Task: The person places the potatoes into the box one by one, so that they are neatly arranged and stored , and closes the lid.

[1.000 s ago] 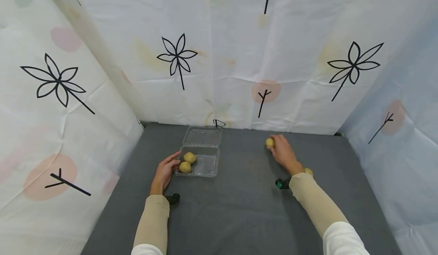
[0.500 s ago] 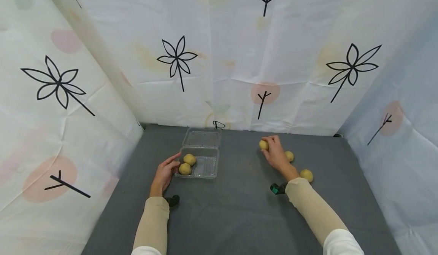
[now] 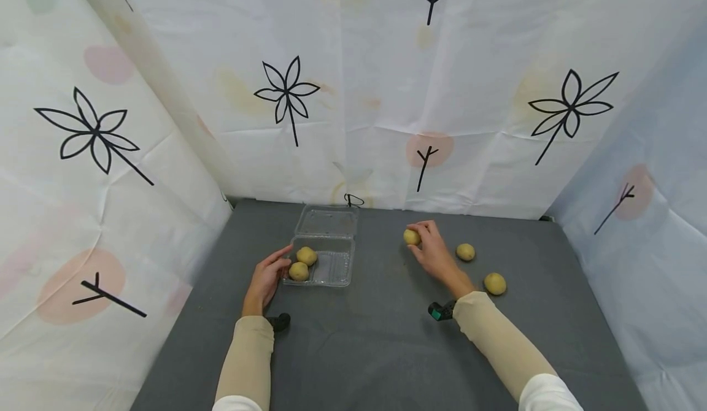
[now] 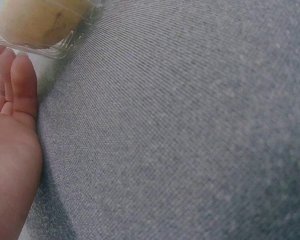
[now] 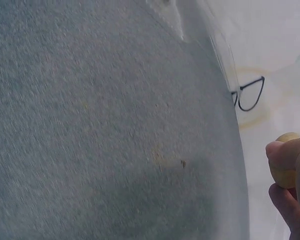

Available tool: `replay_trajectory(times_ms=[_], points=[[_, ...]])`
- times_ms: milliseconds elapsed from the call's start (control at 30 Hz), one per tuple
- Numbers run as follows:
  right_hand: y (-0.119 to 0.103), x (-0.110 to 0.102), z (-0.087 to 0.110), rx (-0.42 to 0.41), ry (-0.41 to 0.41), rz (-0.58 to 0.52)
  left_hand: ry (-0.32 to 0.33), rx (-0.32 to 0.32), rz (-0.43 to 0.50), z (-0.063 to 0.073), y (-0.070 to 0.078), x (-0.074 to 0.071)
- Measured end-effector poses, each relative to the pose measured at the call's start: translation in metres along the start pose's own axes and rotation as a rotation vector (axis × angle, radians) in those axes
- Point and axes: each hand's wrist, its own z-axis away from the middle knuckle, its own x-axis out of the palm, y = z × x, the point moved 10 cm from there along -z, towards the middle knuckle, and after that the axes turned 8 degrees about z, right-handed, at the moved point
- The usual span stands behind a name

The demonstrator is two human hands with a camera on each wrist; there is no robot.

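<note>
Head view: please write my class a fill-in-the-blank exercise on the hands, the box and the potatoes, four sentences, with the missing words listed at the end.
1. At the box, the left hand is on its ____ side, as the person sees it.
2. The right hand holds just ____ potato.
3. The lid is not shut but ____.
4. Counting every potato, the head view shows ____ in all.

Missing words: left, one, open, five.

Left hand [image 3: 265, 279] forward, fingers [image 4: 24, 82] nearly straight; right hand [image 3: 434, 254] pinching (fingers curled), right forearm [image 3: 499, 340] slanting inward.
</note>
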Motion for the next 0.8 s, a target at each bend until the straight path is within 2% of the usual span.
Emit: replay_trajectory(times_ms=[167,367,467,700,800], points=[[-0.013,0.003,0.000,-0.035,-0.002,-0.005,0.004,-0.020,0.015,0.003,0.002,0.000],[-0.035,-0.004,-0.005,-0.105,0.036,-0.014,0.002,-0.008,0.017,0.002,0.002,0.000],[-0.044,-0.003,-0.007,-0.123,0.024,-0.023,0.002,-0.001,0.018,0.001,0.001,0.000],[-0.053,0.002,-0.009,-0.142,0.000,-0.025,0.029,0.024,-0.028,-0.014,-0.017,-0.012],[-0.054,0.001,-0.010,-0.151,0.015,-0.028,0.024,0.033,-0.036,-0.015,-0.017,-0.013]])
